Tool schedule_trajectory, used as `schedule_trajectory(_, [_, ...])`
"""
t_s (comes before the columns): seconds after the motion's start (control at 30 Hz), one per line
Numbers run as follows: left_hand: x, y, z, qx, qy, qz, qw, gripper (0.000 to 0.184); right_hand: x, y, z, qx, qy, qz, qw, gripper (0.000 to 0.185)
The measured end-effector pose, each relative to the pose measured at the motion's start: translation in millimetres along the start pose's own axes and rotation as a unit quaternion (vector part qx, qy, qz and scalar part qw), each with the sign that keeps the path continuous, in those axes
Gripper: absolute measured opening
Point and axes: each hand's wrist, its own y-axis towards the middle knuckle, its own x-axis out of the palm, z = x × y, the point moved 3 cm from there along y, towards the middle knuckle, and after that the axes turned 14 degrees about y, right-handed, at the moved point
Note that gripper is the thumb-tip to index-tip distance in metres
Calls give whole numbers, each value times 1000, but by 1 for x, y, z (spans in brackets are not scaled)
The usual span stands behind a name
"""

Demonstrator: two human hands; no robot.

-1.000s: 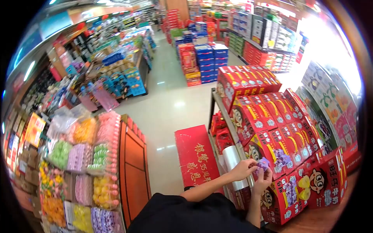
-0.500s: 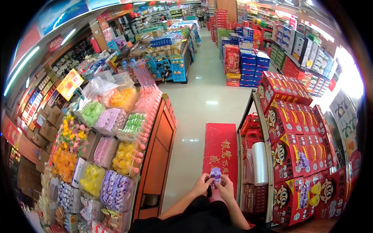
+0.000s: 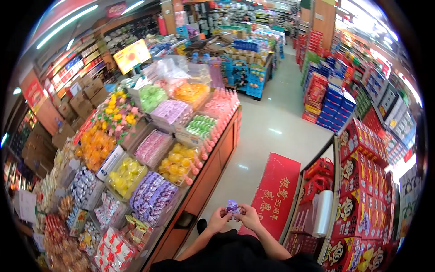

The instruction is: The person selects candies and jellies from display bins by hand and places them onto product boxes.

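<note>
A small purple-and-white wrapped packet [image 3: 232, 206] is held upright in front of my body, its printing too small to read. My left hand [image 3: 219, 219] pinches its left side between thumb and fingers. On the other side, my right hand [image 3: 248, 217] grips the right edge the same way. To the left of my hands is a clear bin of purple wrapped packets [image 3: 155, 197] that look similar in colour. Yellow round sweets [image 3: 177, 162] fill the bin behind it.
A wooden display counter [image 3: 213, 170] with several bins of sweets stands on my left. On my right, a shelf rack carries a roll of plastic bags [image 3: 323, 213] beside stacked red milk cartons [image 3: 355, 204]. A red mat [image 3: 277, 192] lies on the tiled floor between them.
My view has turned left toward the sweets counter, which fills more of the picture. Both hands still hold the purple packet, now with the hands slightly farther apart around it.
</note>
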Motion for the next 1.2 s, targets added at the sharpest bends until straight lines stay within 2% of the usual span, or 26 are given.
schedule_trajectory(0.13, [-72,-6,-2,-17,-18,94,995,17,71,51,-8,39,-48,-68,996,37])
schedule_trajectory(0.3, [-165,1,-34,2,1,186,983,18,151,120,20,57,-45,-160,984,36])
schedule_trajectory(0.33, [-181,-1,-37,-9,6,212,977,18,167,134,23,58,-86,-186,977,36])
schedule_trajectory(0.5, [-260,-2,-72,-18,-72,272,959,20,243,194,62,66,-73,-217,971,33])
schedule_trajectory(0.6, [-302,-11,-88,-79,-22,327,941,28,285,226,94,72,-120,-230,963,32])
schedule_trajectory(0.67, [-326,-11,-126,-89,25,363,927,34,309,244,114,85,-167,-228,956,34])
schedule_trajectory(0.77, [-367,-28,-125,-188,91,401,892,35,355,263,127,-17,-320,-244,915,37])
schedule_trajectory(0.8, [-374,-32,-99,-185,102,412,886,37,364,266,134,24,-263,-221,939,39])
schedule_trajectory(0.9, [-398,-25,-109,-174,180,421,872,39,385,274,136,-29,-240,-200,950,38])
schedule_trajectory(1.03, [-422,-2,-84,-179,234,454,841,38,398,294,131,80,-181,-149,969,38])
schedule_trajectory(1.07, [-428,6,-90,-146,276,473,824,36,399,301,138,44,-201,-136,969,40])
schedule_trajectory(1.13, [-437,16,-78,-173,306,445,823,39,398,305,138,21,-207,-132,969,42])
schedule_trajectory(1.2, [-451,28,-139,-150,274,484,818,41,392,307,135,-23,-193,-126,973,43])
